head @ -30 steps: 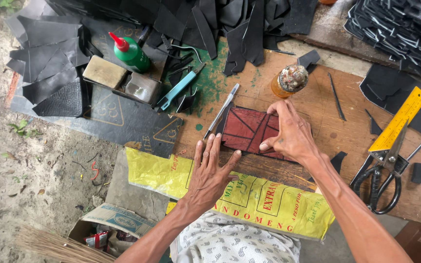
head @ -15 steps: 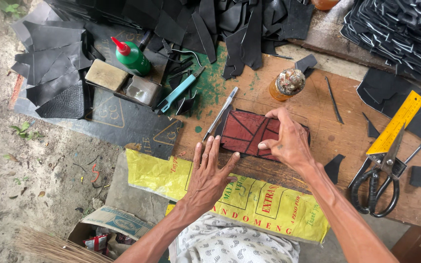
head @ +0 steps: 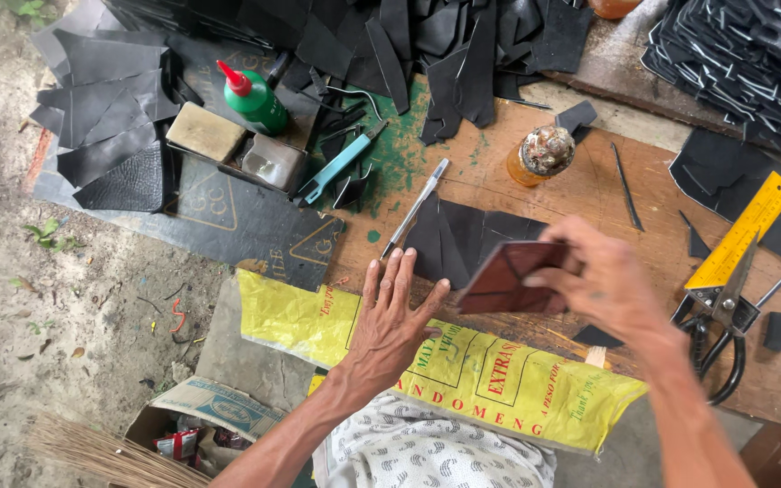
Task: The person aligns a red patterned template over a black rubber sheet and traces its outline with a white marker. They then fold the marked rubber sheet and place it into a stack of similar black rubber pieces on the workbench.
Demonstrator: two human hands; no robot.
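My right hand (head: 603, 285) holds a dark red leather panel (head: 506, 278) lifted off the wooden table (head: 589, 194), gripped at its right edge. Under it lie black leather pieces (head: 463, 239) on the table. My left hand (head: 392, 321) rests flat with fingers spread at the table's front edge, touching the black pieces and the yellow sack (head: 463, 366). A silver pen knife (head: 416, 208) lies just above my left hand's fingertips.
A green glue bottle (head: 255, 101), a small tin (head: 273, 163) and a teal cutter (head: 341, 164) sit at the left. A capped jar (head: 540, 154) stands behind. A yellow ruler (head: 743, 230) and black scissors (head: 725, 334) lie right. Black leather stacks (head: 743, 54) fill the back.
My right hand has lifted the red panel off the black pieces and tilted it up. My left hand has stayed flat at the table's edge.
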